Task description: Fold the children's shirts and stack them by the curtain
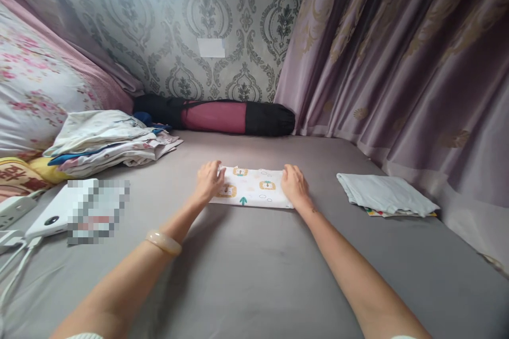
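A white cloth [254,188] printed with lion faces and a green leaf lies folded into a rectangle in front of me. My left hand [209,181] grips its left end, fingers curled over the far corner. At the opposite end my right hand [295,184] is closed on the right edge, its fingertips partly hidden. The cloth appears to rest on the grey bed sheet [246,265]. What sort of garment or cloth it is cannot be made out.
To the right lies a folded pale stack of cloth [385,193]. A pile of clothes [115,140] stands at the left, near a power strip [18,211], a white device [63,209] with cables and a blurred item. A black and red rolled bag [214,116] lies along the wall.
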Available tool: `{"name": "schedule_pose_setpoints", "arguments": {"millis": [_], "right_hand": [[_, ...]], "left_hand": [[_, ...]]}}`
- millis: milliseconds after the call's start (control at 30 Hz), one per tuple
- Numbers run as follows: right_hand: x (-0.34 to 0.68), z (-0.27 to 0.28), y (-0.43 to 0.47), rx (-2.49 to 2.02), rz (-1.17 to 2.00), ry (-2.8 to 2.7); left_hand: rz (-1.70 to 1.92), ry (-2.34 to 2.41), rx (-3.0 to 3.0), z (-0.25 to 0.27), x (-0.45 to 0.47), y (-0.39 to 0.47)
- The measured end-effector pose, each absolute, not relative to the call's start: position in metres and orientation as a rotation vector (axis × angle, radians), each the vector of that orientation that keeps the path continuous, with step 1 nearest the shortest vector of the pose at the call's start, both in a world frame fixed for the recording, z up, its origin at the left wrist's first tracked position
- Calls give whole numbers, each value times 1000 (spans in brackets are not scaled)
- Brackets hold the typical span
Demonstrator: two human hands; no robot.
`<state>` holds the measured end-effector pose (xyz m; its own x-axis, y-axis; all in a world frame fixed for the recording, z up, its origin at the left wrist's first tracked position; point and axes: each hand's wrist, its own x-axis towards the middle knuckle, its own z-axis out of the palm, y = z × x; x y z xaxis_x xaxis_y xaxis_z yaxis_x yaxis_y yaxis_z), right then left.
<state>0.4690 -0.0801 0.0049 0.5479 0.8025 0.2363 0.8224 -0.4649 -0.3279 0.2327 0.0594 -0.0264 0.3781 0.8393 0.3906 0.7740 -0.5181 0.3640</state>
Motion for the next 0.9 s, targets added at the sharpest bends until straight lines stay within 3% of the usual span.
{"name": "schedule_pose_setpoints", "arguments": {"millis": [200, 467, 900], "right_hand": [[405, -1, -64, -2143, 73, -1824], [396, -22, -54, -2156, 154, -1922], [396, -33, -54, -2157, 82, -1865]], "left_hand": [[583, 1053, 2801, -29, 270, 27], [311, 1103, 2855, -37, 276, 23], [346, 1198, 2830, -46, 275, 21]]}}
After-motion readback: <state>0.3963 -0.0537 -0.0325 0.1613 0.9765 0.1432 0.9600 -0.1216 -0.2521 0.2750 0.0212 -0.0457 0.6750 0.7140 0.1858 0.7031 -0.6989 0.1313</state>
